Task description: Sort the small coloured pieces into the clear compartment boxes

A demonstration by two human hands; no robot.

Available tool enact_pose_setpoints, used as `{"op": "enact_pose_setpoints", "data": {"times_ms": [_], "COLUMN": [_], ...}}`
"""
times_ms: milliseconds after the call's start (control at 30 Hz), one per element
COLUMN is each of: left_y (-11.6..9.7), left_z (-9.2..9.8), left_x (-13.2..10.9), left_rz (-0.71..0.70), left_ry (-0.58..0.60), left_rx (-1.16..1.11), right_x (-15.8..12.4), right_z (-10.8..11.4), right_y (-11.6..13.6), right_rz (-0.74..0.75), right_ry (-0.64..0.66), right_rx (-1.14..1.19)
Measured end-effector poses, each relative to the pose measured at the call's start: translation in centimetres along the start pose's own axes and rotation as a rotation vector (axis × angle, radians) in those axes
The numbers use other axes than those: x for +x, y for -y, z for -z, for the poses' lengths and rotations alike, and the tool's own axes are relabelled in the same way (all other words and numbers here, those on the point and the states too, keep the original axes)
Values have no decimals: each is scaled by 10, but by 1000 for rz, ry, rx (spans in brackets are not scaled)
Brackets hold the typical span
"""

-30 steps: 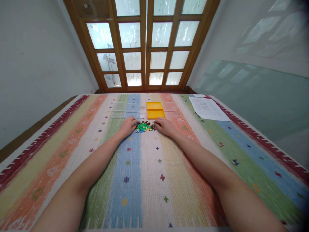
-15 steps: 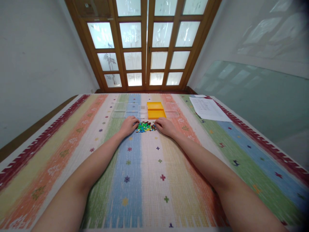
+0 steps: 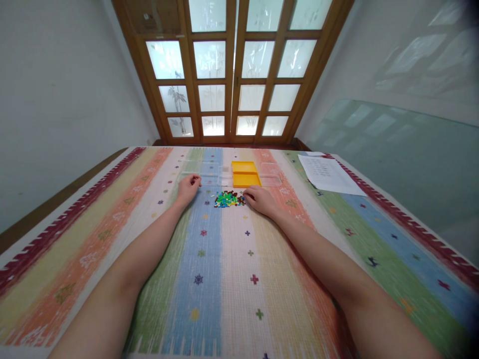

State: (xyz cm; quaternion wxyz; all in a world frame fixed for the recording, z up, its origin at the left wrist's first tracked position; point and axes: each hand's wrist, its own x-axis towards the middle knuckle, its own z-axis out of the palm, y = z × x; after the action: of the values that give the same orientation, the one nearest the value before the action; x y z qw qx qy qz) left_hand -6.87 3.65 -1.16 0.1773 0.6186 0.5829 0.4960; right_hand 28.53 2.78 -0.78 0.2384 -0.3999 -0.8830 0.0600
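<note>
A pile of tiny colored pieces (image 3: 228,199), mostly green with blue, yellow, white and dark brown ones, lies in the middle of the table. My left hand (image 3: 189,188) is up and left of the pile, at the near edge of a clear plastic tray (image 3: 209,178). Its fingertips are pinched together, and anything between them is too small to make out. At the pile's right edge rests my right hand (image 3: 259,199), fingers curled together by the dark brown pieces; what they hold, if anything, is hidden.
Behind the pile stands a yellow two-compartment tray (image 3: 246,174), with another clear tray (image 3: 271,175) to its right. Printed paper (image 3: 329,174) lies at the far right of the striped tablecloth (image 3: 239,279). Glass-paned wooden doors (image 3: 231,75) close off the far end.
My left hand has moved away from the pile, leftward and slightly up to the clear tray. The right hand stays by the pile. The whole view has shifted slightly.
</note>
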Motion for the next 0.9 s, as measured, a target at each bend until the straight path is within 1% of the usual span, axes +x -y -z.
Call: {"op": "enact_pose_setpoints", "data": {"times_ms": [133, 300, 433, 600, 900], "left_y": [14, 23, 25, 21, 21], "left_z": [8, 19, 21, 20, 21], "left_x": [10, 13, 11, 9, 9], "left_rz": [84, 142, 159, 199, 245], "left_ry": [-149, -221, -229, -207, -193], "left_rx": [-48, -40, 6, 30, 56], "right_x": [-1, -1, -1, -1, -1], "right_z": [0, 1, -1, -2, -1], "right_y": [0, 0, -1, -3, -1], "right_rz": [15, 14, 20, 38, 21], "right_ry": [-10, -13, -16, -25, -13], "right_rx": [16, 13, 10, -3, 6]}}
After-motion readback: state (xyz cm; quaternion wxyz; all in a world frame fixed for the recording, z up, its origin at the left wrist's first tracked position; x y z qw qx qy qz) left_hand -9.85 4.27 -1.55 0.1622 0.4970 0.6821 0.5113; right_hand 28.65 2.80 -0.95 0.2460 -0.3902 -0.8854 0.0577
